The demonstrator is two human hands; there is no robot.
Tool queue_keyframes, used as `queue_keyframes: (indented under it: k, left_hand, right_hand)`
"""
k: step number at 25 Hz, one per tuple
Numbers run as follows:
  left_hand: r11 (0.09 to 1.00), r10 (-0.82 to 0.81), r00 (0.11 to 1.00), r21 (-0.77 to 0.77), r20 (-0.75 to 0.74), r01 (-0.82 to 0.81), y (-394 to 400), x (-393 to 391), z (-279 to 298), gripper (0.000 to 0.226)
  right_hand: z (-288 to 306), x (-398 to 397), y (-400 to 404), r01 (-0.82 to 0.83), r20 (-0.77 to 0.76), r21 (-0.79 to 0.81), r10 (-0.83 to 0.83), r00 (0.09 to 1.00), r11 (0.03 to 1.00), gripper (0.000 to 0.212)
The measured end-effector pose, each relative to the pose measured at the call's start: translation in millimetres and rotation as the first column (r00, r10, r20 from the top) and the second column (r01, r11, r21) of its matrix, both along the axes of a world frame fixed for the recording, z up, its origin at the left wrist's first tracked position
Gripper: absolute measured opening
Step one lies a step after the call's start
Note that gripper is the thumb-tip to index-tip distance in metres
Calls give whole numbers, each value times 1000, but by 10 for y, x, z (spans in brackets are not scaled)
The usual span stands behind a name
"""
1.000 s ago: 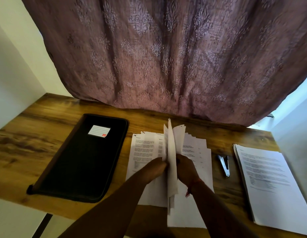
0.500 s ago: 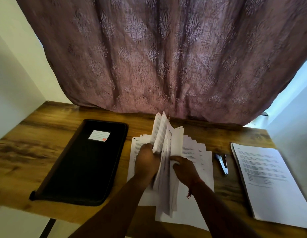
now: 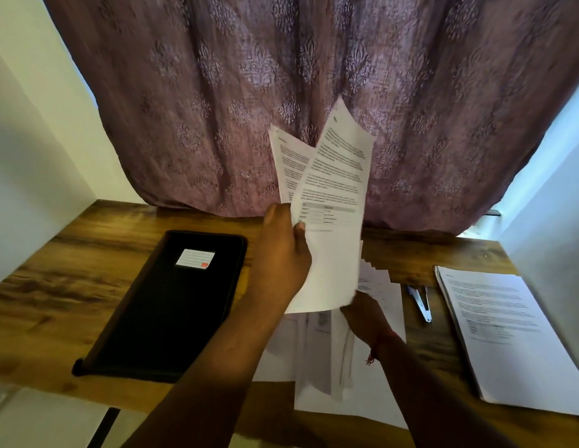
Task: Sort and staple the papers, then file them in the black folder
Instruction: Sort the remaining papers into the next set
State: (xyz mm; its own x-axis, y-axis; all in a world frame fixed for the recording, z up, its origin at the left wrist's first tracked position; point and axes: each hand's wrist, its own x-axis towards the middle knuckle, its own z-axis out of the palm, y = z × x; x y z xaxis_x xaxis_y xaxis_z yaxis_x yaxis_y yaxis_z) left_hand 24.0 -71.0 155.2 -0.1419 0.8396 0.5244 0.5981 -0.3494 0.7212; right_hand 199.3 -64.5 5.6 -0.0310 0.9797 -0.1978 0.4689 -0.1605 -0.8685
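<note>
Head view: left hand (image 3: 281, 253) holds sheets (image 3: 330, 195) upright, lengthwise.

The left hand (image 3: 283, 253) holds two sheets (image 3: 330, 202) up above the table (image 3: 39, 305), before the curtain (image 3: 314, 92). The folder (image 3: 171, 305) lies flat to its left. Below it, the loose papers (image 3: 317, 360) lie spread on the table, with the right hand (image 3: 367, 315) on them. Right of that hand lies the stapler (image 3: 420, 303), and further right a stack of papers (image 3: 514, 344).
</note>
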Motion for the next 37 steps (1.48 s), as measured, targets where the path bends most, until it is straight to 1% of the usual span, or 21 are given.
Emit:
queue_keyframes:
  k: [1,3,4,5,6,7,8,9,10,13,15,17,19,21,23,25,26,28,29,33,37]
  left_hand:
    - [999,-25,993,-42,116,30,34,-38,-49,29]
    - [978,-32,935,-184,354,103,111,-143,-297,35]
    - [958,12,931,-271,364,93,142,-218,-519,37]
    - [932,73,942,-358,329,53,146,-287,-742,39]
    - [901,136,962,-433,238,-20,114,-354,-962,41]
    - [870,172,967,-490,189,-59,66,-419,-1179,43]
    - [854,172,970,-517,170,-61,1,-468,-1366,45]
    - [836,167,960,-549,226,-16,-74,-495,-1500,46]
    - [812,164,956,-583,243,8,-144,-514,-1603,47]
    - [774,149,964,-633,218,23,-233,-553,-1774,44]
    - [756,43,983,-649,180,86,-251,-522,-1767,33]
    - [735,-25,992,-671,121,100,-260,-480,-1762,26]
    - [733,-24,997,-677,73,67,-287,-435,-1777,28]
    - [744,-50,998,-665,39,64,-285,-392,-1798,30]
    - [718,-82,996,-691,36,84,-281,-325,-1748,31]
    - [682,-95,993,-722,65,112,-254,-251,-1720,31]
    - [682,-122,990,-718,74,138,-244,-221,-1718,29]
    - [674,-196,977,-712,89,200,-254,-162,-1727,20]
    - [666,-233,968,-711,92,228,-256,-141,-1733,16]
    - [657,-294,951,-702,94,273,-205,-47,-1767,31]
    - [611,-304,945,-736,122,292,-156,11,-1841,38]
  right_hand:
    - [20,41,-25,40,-108,51,-34,994,998,14]
    - [79,145,-66,140,-290,83,-111,951,987,24]
    - [136,198,-78,172,-302,46,-151,941,984,27]
    - [194,250,-86,185,-303,-10,-179,936,983,31]
    - [218,308,-79,172,-288,-55,-180,941,984,37]
    - [237,369,-64,155,-208,-75,-167,964,985,45]
    - [265,415,-57,139,-75,-70,-144,987,988,55]
    - [293,444,-50,125,64,-59,-121,991,990,64]
    - [348,445,-50,115,148,-42,-107,983,993,71]
    - [465,312,-26,32,317,33,-41,948,999,85]
    - [525,135,-10,-81,410,66,47,911,995,87]
    - [475,-72,1,-195,582,65,121,804,979,83]
    - [428,-273,6,-305,769,16,184,612,952,73]
    - [421,-448,-7,-373,862,-46,226,454,927,67]
    - [389,-598,-31,-398,884,-63,236,403,915,69]
    - [356,-712,-80,-409,854,-42,245,459,912,72]
    - [341,-745,-95,-382,796,-38,259,548,924,72]
    - [314,-766,-128,-254,565,-54,239,790,966,67]
    - [254,-752,-141,-205,474,-59,208,856,977,67]
    - [92,-639,-141,-208,447,-36,202,871,977,81]
    - [-8,-556,-120,-188,410,49,152,899,981,68]
